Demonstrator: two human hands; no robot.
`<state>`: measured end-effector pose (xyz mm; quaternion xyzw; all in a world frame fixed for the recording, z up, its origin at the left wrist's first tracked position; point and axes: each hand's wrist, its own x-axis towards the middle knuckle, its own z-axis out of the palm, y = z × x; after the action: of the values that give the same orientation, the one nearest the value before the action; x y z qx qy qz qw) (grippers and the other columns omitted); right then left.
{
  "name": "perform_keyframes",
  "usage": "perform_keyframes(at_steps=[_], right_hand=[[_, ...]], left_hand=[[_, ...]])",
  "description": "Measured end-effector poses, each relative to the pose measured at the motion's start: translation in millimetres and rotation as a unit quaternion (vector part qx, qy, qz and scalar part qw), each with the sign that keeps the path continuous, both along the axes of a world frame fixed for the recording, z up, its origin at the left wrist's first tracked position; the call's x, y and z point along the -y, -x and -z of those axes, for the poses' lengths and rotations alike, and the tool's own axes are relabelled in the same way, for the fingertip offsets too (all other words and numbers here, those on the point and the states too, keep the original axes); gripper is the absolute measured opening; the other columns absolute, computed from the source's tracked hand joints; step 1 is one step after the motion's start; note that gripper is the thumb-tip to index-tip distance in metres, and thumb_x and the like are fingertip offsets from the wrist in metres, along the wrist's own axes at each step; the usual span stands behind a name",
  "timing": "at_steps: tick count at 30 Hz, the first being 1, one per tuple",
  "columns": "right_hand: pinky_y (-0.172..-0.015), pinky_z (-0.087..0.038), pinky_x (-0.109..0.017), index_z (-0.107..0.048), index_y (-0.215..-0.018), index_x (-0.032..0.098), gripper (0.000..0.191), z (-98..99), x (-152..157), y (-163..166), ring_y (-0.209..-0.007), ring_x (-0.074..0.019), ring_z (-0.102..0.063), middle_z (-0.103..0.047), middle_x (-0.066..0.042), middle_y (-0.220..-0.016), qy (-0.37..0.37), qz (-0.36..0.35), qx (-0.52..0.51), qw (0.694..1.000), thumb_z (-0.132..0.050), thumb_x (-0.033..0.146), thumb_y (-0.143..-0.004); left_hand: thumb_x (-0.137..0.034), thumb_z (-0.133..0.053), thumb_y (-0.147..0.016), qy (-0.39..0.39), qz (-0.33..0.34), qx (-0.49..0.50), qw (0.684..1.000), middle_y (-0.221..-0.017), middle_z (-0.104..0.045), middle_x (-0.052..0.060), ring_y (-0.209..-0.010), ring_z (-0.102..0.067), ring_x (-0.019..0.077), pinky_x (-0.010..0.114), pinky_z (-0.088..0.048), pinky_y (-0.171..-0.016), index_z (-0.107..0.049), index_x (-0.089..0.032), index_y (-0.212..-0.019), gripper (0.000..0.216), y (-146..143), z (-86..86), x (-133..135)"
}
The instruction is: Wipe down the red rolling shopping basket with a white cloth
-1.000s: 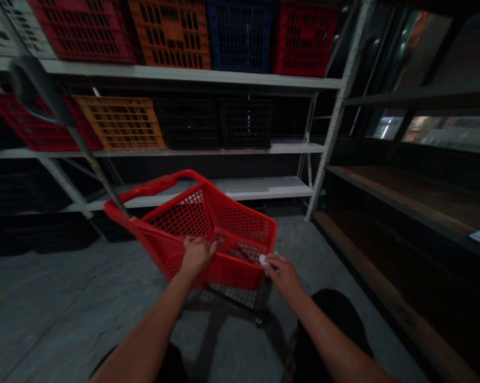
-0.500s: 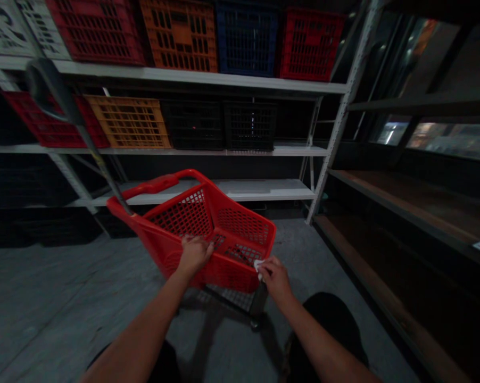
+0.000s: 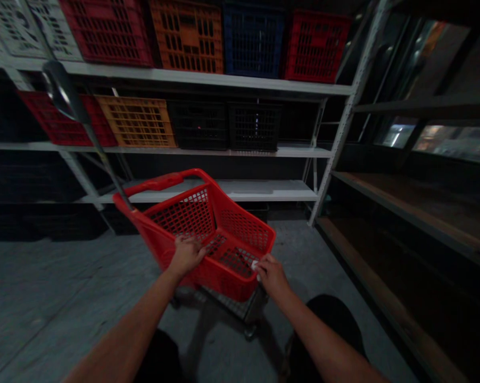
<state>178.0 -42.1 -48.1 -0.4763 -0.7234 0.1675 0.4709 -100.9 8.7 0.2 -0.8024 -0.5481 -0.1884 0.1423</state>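
Note:
A red plastic shopping cart (image 3: 224, 274) with lattice sides stands on the floor in front of me, its push handle at the far left. My left hand (image 3: 187, 256) is closed over the near side rim, fingers over the inside. Beside the cart's near right corner, my right hand (image 3: 272, 272) pinches a small white piece (image 3: 255, 264), perhaps a wipe or folded paper, against the rim. Most of that white piece is hidden by the fingers. A grey pole with a dark looped grip (image 3: 64, 93) rises from the handle end of the cart.
A white metal rack (image 3: 240, 152) behind the cart carries red, orange, blue and black plastic crates. Brown-topped shelves (image 3: 407, 194) run along the right side. My dark-clad knee (image 3: 336, 319) is close to the cart's wheel (image 3: 250, 332) on the concrete floor (image 3: 44, 298).
The cart's near corner has swung slightly toward me and left. My left hand has moved a little left with the rim; my right hand still pinches the white piece. The view has shifted slightly.

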Motion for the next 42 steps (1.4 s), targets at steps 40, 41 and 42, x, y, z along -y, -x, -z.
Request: perform_keyframes(at_steps=[40,41,42], right_hand=[[-0.066,-0.043,-0.026,-0.065,-0.072,0.017,0.015,-1.1,-19.7,-27.5,-0.07,-0.0144,-0.051,-0.052,-0.003,-0.074,-0.064,0.068,-0.026,0.995,-0.05,0.018,-0.076],[-0.067,-0.043,-0.026,-0.064,-0.072,0.016,0.015,-2.1,-27.7,-34.6,-0.071,-0.0148,-0.051,-0.052,-0.003,-0.074,-0.072,0.085,-0.026,0.993,-0.05,0.019,-0.076],[-0.068,-0.043,-0.027,-0.064,-0.073,0.016,0.016,-2.3,-32.3,-38.8,-0.072,-0.0151,-0.051,-0.052,-0.004,-0.075,-0.077,0.096,-0.026,0.992,-0.049,0.019,-0.077]], left_hand=[[-0.048,-0.041,-0.077,0.152,0.018,-0.073,0.985,-0.069,-0.067,0.015,-0.07,-0.063,0.0253,0.038,-0.041,-0.069,-0.065,-0.015,-0.076,0.041,-133.9,35.3,84.9],[-0.048,-0.042,-0.077,0.153,0.021,-0.074,0.985,-0.069,-0.067,0.015,-0.07,-0.063,0.0253,0.039,-0.041,-0.07,-0.065,-0.015,-0.076,0.04,-132.6,35.5,85.8],[-0.047,-0.043,-0.077,0.153,0.024,-0.076,0.985,-0.069,-0.067,0.015,-0.071,-0.063,0.0253,0.039,-0.041,-0.07,-0.065,-0.016,-0.077,0.039,-131.1,35.5,86.3]])
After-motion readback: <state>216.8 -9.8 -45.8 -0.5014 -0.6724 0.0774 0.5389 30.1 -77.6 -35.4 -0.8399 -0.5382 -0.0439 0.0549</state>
